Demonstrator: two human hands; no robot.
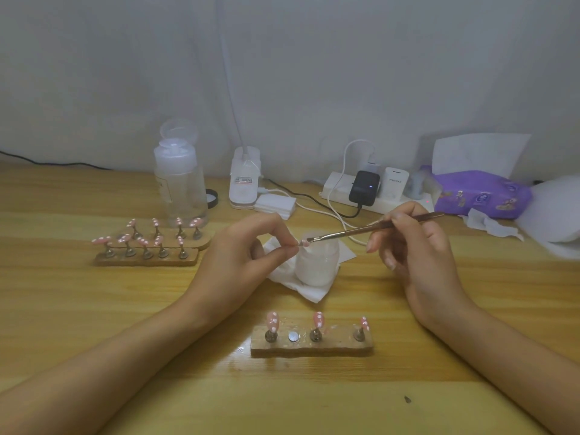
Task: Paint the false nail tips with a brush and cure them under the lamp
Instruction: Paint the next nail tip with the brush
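Pinching a small pink false nail tip [303,244] between thumb and forefinger of the left hand [248,246], just above a frosted white glass jar [317,268]. Gripping a slim brown-handled metal brush [370,229] in the curled fingers [398,216] of the right hand [417,249], bristles touching that tip. Under the jar, a crumpled white tissue [282,276] on the light wooden bench [94,309].

Nearest the body, a small wooden block stand [310,345] carrying three pink tips with white dots [272,321] upright on metal pegs, plus one bare round magnet [294,336] between the left two.

To the left, well apart, two more wooden stands [147,259] side by side and touching, filled with similar dotted pink tips.

Along the wall:
- a clear plastic pump bottle [180,183]
- a white lamp base [244,186] with a gooseneck rising out of view
- a stack of white cotton pads [276,204]
- a white power strip [389,202] with a black charger plugged in
- a purple tissue pack [480,193]
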